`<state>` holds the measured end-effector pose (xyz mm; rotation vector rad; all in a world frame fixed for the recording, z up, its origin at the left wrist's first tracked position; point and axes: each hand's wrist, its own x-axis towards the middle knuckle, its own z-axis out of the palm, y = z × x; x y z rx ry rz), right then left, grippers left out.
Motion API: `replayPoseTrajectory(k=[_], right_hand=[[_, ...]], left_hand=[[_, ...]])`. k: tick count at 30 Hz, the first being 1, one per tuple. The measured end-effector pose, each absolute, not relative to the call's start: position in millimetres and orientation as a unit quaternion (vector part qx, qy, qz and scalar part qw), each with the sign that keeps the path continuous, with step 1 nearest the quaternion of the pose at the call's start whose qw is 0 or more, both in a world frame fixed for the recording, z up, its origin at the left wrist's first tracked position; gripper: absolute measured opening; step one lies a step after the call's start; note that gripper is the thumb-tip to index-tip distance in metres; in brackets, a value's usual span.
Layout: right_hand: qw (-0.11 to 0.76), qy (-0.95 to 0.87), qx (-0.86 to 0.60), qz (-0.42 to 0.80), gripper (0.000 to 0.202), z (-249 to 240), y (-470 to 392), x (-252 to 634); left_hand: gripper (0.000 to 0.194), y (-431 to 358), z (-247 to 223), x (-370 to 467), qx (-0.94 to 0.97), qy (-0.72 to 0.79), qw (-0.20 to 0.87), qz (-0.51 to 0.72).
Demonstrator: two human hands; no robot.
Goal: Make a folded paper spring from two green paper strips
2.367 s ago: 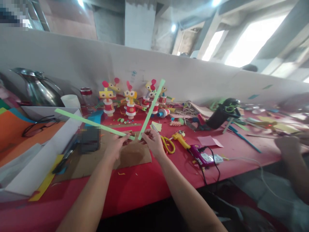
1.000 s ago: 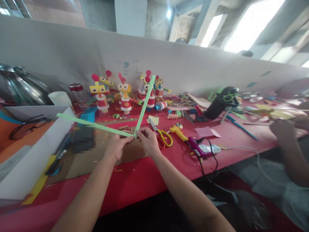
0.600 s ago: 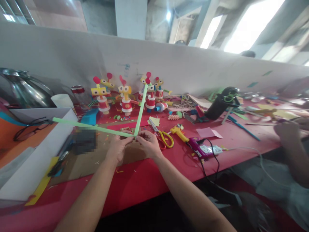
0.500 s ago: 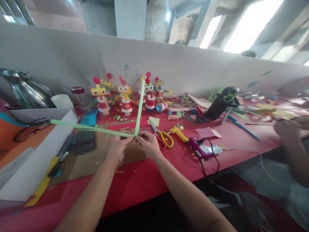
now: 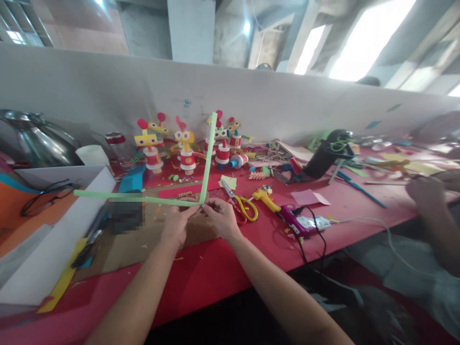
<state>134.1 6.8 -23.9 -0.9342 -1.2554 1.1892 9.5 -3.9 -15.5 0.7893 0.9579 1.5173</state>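
Two light green paper strips (image 5: 136, 198) meet at a corner, one stretching left and the other pointing up and away. My left hand (image 5: 178, 221) pinches them at that corner. Right beside it, my right hand (image 5: 220, 215) has its fingertips closed on the same corner. Below the hands lies a brown cardboard sheet (image 5: 122, 254) on the red table (image 5: 201, 282). Scissors with yellow and red handles (image 5: 246, 208) lie just past my right hand. Several paper-cup figures (image 5: 187, 160) with yellow heads stand behind the strips.
A yellow glue gun (image 5: 266, 200) and a purple power strip (image 5: 296, 221) with cables lie to the right. On the left are a white box (image 5: 53, 249) with glasses and a steel jug (image 5: 45, 143). Another person's hands (image 5: 427, 196) are at the far right.
The upright green strip has tilted slightly, and the left-reaching strip lies flatter. Both hands still hold the corner. The view has shifted a little.
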Motion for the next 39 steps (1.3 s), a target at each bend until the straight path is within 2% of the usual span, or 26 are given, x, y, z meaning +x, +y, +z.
replayPoseTrajectory(k=[7,14,30,39], right_hand=[[0.571,-0.499,-0.385,0.525,0.015,-23.7,6.1,132.5],[0.576,-0.475,-0.363,0.557,0.022,-21.4,5.0,132.1],[0.576,-0.478,-0.363,0.555,0.018,-19.4,3.4,131.4],[0.574,-0.474,-0.374,0.553,0.019,-22.3,5.6,133.0]], left_hand=[[0.026,-4.1,-15.5,12.3,0.335,0.405,0.553,0.646],[0.025,-4.0,-16.3,14.5,0.343,0.400,0.545,0.653],[0.022,-2.7,-21.1,12.1,0.365,0.390,0.523,0.664],[0.030,-2.3,-23.3,11.6,0.354,0.408,0.542,0.644]])
